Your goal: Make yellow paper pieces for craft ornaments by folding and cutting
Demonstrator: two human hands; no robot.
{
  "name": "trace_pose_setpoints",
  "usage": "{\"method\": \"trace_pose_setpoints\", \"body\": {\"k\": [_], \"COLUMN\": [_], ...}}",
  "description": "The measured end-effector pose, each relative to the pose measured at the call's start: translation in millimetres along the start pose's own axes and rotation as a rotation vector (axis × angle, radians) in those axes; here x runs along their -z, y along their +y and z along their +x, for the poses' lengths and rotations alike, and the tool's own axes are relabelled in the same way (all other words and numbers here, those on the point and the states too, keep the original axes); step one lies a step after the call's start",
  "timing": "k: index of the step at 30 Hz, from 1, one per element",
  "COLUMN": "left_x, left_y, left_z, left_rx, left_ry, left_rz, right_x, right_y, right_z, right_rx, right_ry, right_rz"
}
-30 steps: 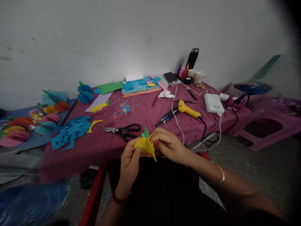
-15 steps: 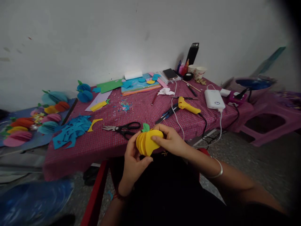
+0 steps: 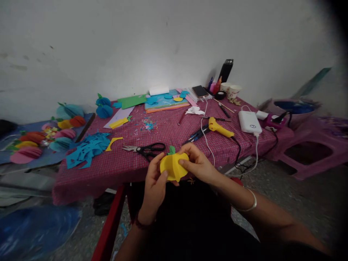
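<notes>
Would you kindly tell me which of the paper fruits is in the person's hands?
The yellow paper fruit with the green leaf, held between the left hand and right hand; the other paper fruits lie farther left, unheld.

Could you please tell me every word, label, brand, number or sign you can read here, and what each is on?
No text can be read.
White device: small round mark, too small to read.
Nearer cup: reddish print, too blurred to read.
Yellow craft: no writing visible.
</notes>
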State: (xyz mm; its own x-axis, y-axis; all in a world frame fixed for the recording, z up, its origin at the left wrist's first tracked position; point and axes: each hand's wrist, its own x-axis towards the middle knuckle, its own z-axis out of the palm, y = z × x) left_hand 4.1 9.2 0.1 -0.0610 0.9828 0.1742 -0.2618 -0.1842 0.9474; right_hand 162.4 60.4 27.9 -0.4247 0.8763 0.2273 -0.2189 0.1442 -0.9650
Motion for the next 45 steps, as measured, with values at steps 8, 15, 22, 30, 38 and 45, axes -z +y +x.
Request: {"method": "trace_pose_setpoints", "body": {"k": [8,15,22,30,38,45], "left_x": [-7.5,9.0,9.4,0.5,1.8,17.0], "left_y": [3.8,-6.6,-5.2,2.6,3.2,-0.6], "left_z": [1.5,-0.2,-1.6,-0.1,-1.0,1.8], "left_rx": [-0.084,-0.003,0.006,-0.012,-0.003,0.054], "left_ry": [0.11,-0.117,-0.204,-0.026,-0.069,-0.287], "left_rz": [0.459,-0.004,-0.085,0.187,0.24,-0.123], "right_x": [0.7,-2.5,0.2,1.1,-4.0,-0.7], "right_y": [-3.9,-1.5,-4.0,-1.8,-6.1,-0.8], "right_z": [-5.5,-2.7,-3.4,-3.4,-7.8,-4.1], "right_rx": [0.085,-0.067,-0.036,0.048,-0.005,-0.125], "right_ry": [-0.115,0.043,0.013,-0.066,-0.008,-0.049], "right_rz": [-0.386,-0.002,-0.01,-0.228,-0.333,0.052]}}
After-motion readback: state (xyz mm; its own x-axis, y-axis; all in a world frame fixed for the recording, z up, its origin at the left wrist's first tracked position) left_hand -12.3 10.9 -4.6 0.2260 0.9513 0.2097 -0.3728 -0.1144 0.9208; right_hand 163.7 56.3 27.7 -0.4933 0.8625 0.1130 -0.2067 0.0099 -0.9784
